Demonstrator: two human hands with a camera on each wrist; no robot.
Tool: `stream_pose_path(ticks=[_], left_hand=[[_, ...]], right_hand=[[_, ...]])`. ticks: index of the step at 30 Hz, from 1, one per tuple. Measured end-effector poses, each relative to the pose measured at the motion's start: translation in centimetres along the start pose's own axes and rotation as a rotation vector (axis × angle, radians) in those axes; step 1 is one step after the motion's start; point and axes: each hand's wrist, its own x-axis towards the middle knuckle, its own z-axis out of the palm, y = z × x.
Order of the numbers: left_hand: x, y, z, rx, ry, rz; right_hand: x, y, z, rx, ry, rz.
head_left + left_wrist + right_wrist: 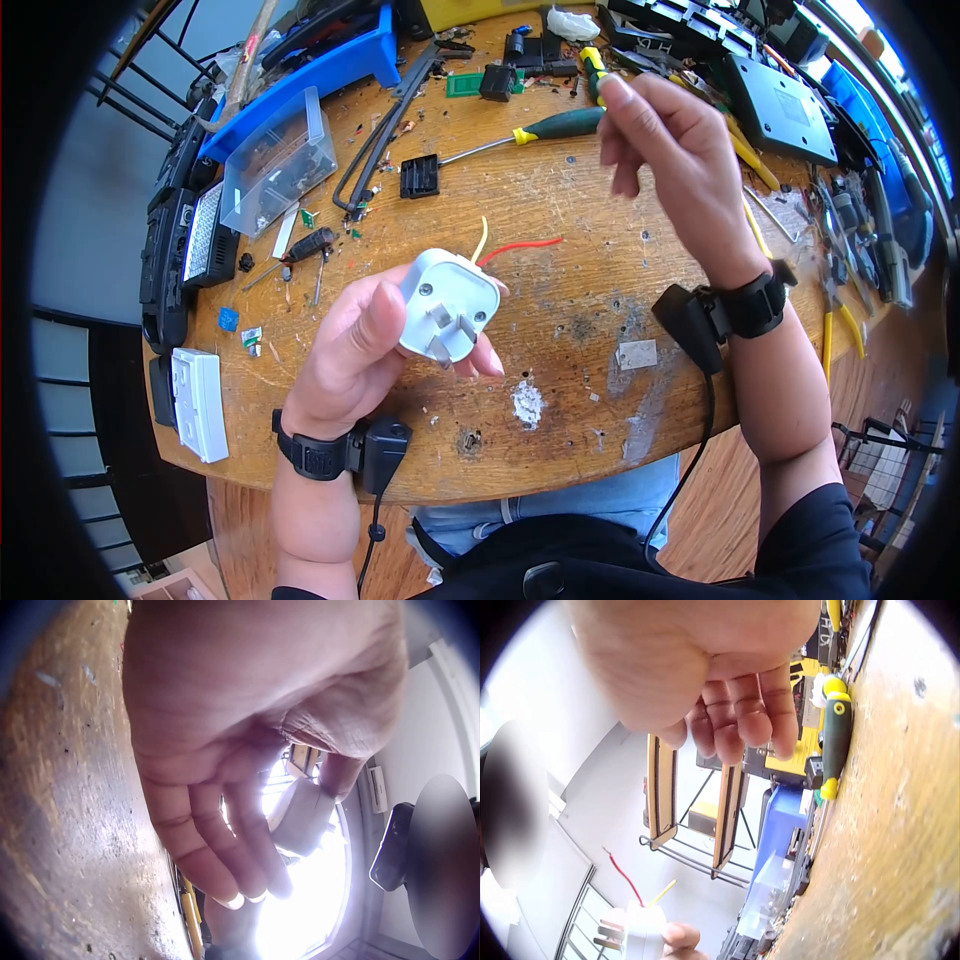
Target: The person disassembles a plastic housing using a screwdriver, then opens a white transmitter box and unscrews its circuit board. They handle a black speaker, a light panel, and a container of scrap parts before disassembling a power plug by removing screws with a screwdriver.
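A white three-pin plug [460,285] is held in my left hand [345,345], thumb at one side and fingers behind it. Its metal prongs face up toward the head camera. From its far edge stick out a red wire [530,244] and a yellow wire [482,238] with loose ends. In the left wrist view the plug [304,817] shows beyond the fingers, against bright light. My right hand [690,165] is raised over the right side of the bench, fingers loosely bent, apart from the plug. The right wrist view shows nothing in the fingers of that hand [705,682].
A green-handled screwdriver [565,123] lies beyond the plug, beside a black ribbed piece [419,178]. A clear bin [280,165] and a blue tray [300,90] stand back left. At the left edge sits a white box [200,405]. Pliers [848,330] lie right on the wooden bench [560,460].
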Motion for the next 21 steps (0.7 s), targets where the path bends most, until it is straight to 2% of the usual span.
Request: stream_pose_path(ticks=[5, 7, 9, 10, 11, 13, 14, 15, 17, 19, 21], left_hand=[[0.0, 0.0, 0.1, -0.081, 0.057, 0.042], [0.0, -0.1, 0.1, -0.132, 0.108, 0.048], [0.1, 0.0, 0.2, -0.160, 0.132, 0.048], [0.1, 0.1, 0.2, -0.188, 0.158, 0.045], [0.1, 0.1, 0.2, -0.188, 0.160, 0.047], [0.1, 0.0, 0.0, -0.212, 0.169, 0.060], [0.1, 0.0, 0.0, -0.213, 0.172, 0.062], [0.1, 0.1, 0.0, -0.218, 0.172, 0.060], [0.1, 0.1, 0.0, -0.224, 0.173, 0.059], [0.0, 0.0, -0.1, -0.234, 0.170, 0.061], [0.1, 0.0, -0.1, -0.230, 0.172, 0.060]], right_hand=[[1.5, 2.0, -2.4, -0.199, 0.231, -0.071], [1.6, 2.5, -3.1, -0.245, 0.211, -0.013], [2.0, 3.7, -3.3, -0.555, 0.172, -0.114], [1.9, 3.5, -3.5, -0.675, 0.075, -0.068], [1.8, 3.6, -3.4, -0.675, 0.073, -0.071], [1.6, 4.3, -3.1, -0.785, -0.045, -0.244], [1.4, 4.3, -3.1, -0.774, -0.128, -0.203], [1.3, 4.5, -3.0, -0.774, -0.130, -0.205], [1.1, 5.1, -2.9, -0.906, -0.176, -0.324], [1.1, 4.5, -2.7, -0.890, -0.139, -0.322], [1.2, 3.8, -2.7, -0.893, -0.135, -0.165]])
